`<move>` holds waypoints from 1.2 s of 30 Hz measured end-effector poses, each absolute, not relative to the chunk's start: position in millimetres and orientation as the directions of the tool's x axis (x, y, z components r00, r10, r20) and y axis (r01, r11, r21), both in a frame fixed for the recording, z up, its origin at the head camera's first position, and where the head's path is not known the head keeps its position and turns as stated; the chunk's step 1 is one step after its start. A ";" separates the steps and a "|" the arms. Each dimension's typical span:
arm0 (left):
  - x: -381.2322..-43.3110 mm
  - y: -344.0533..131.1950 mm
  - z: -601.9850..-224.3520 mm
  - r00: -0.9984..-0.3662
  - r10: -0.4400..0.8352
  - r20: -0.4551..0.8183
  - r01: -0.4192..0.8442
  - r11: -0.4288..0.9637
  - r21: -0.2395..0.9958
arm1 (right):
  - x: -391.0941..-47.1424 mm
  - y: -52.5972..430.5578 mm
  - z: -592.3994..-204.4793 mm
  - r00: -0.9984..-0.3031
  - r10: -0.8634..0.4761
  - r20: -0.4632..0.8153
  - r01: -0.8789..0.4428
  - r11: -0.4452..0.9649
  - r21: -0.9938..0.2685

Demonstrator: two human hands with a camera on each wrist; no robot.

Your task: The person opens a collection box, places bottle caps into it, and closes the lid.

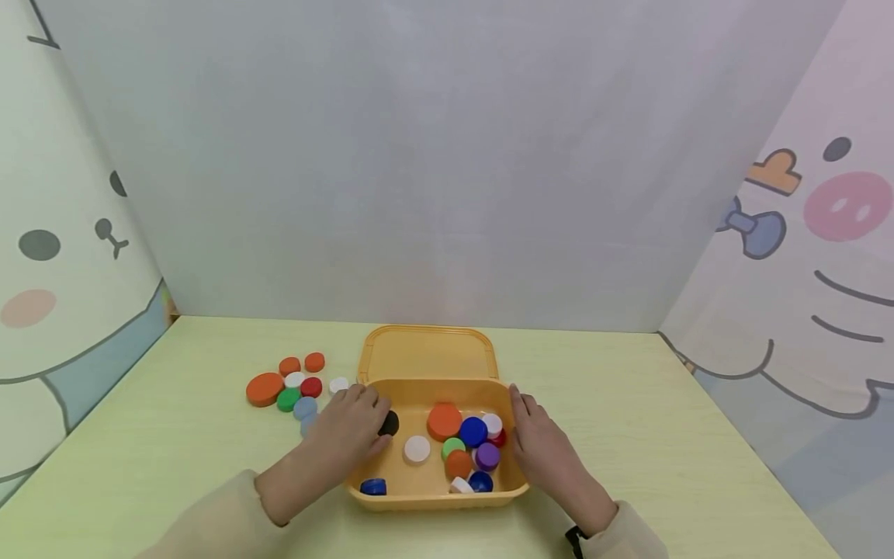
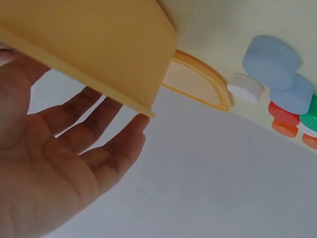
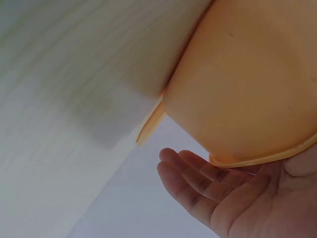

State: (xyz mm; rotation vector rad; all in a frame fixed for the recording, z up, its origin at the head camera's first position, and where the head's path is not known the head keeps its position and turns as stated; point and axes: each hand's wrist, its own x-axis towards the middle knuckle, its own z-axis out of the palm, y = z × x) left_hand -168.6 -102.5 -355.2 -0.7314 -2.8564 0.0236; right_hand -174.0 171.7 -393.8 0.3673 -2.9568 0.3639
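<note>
A yellow-orange plastic box (image 1: 436, 503) stands open between both hands, with several coloured bottle caps inside, mostly towards its right side. My left hand (image 1: 345, 431) rests over the left rim, fingers loosely bent across it in the left wrist view. Just beside its fingers, inside the box, is a black cap (image 1: 391, 423), partly covered by the hand. Along the right rim lies my right hand (image 1: 548, 454), its fingers extended and slightly bent. The right wrist view shows these fingers (image 3: 185, 183) reaching past the box rim. A white cap (image 1: 417, 449) sits mid-box, a blue cap (image 1: 373, 487) near its front left corner.
Behind the box lies its yellow-orange lid (image 1: 429, 353). Left of it, a loose group of caps is spread on the table, among them a large orange cap (image 1: 265, 390), a green cap (image 1: 289, 400) and pale blue caps (image 2: 271, 60). A grey curtain (image 1: 447, 171) hangs at the back.
</note>
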 end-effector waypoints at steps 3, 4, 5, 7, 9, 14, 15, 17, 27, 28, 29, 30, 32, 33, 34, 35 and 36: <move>-169.1 -100.2 -360.2 -0.854 0.485 0.187 0.476 0.874 -0.096 | -174.2 171.9 -394.1 -0.959 -0.225 0.172 -0.260 0.941 -0.218; -169.3 -99.5 -361.8 -0.853 0.486 0.190 0.475 0.874 -0.105 | -174.3 172.0 -394.3 -0.958 -0.226 0.174 -0.261 0.941 -0.217; -169.4 -98.8 -363.2 -0.852 0.488 0.190 0.475 0.873 -0.111 | -174.3 171.9 -394.3 -0.958 -0.227 0.175 -0.263 0.940 -0.217; -169.1 -97.4 -365.8 -0.851 0.492 0.186 0.477 0.870 -0.122 | -174.2 171.8 -394.6 -0.957 -0.230 0.178 -0.266 0.939 -0.217; -168.9 -96.0 -368.4 -0.849 0.498 0.176 0.480 0.867 -0.133 | -174.1 171.7 -394.6 -0.955 -0.232 0.183 -0.270 0.938 -0.219; -168.8 -93.3 -374.4 -0.851 0.505 0.145 0.483 0.860 -0.164 | -174.0 171.8 -394.3 -0.953 -0.236 0.193 -0.276 0.935 -0.221; -169.1 -93.0 -375.5 -0.851 0.506 0.141 0.483 0.860 -0.166 | -174.0 171.8 -394.3 -0.953 -0.235 0.192 -0.276 0.935 -0.221; -169.7 -92.5 -377.7 -0.851 0.508 0.135 0.485 0.857 -0.173 | -174.1 172.0 -394.5 -0.954 -0.234 0.187 -0.274 0.935 -0.225; -170.1 -87.6 -380.8 -0.862 0.499 0.090 0.467 0.850 -0.244 | -174.4 172.4 -395.0 -0.956 -0.231 0.181 -0.270 0.935 -0.232; -170.1 -87.4 -381.0 -0.863 0.498 0.086 0.466 0.850 -0.248 | -174.5 172.4 -394.9 -0.956 -0.231 0.181 -0.270 0.935 -0.231; -170.0 -87.3 -380.9 -0.864 0.497 0.083 0.464 0.849 -0.251 | -174.6 172.5 -394.9 -0.956 -0.231 0.181 -0.269 0.935 -0.230; -169.9 -87.2 -381.0 -0.865 0.496 0.078 0.465 0.849 -0.252 | -174.6 172.3 -395.0 -0.956 -0.230 0.181 -0.269 0.935 -0.230; -169.9 -87.4 -381.4 -0.865 0.496 0.073 0.464 0.848 -0.257 | -174.4 172.1 -394.9 -0.957 -0.228 0.179 -0.267 0.935 -0.232; -170.1 -87.5 -381.6 -0.865 0.496 0.072 0.464 0.848 -0.257 | -174.4 172.0 -394.9 -0.957 -0.228 0.179 -0.266 0.935 -0.233; -170.4 -87.6 -381.9 -0.865 0.497 0.073 0.465 0.847 -0.256 | -174.3 171.9 -394.8 -0.957 -0.228 0.178 -0.266 0.935 -0.234; -170.4 -87.6 -381.6 -0.864 0.498 0.074 0.466 0.847 -0.256 | -174.1 171.8 -394.7 -0.958 -0.228 0.177 -0.265 0.935 -0.233; -170.5 -87.7 -381.3 -0.863 0.500 0.079 0.467 0.847 -0.253 | -173.9 171.7 -394.6 -0.957 -0.229 0.178 -0.267 0.935 -0.233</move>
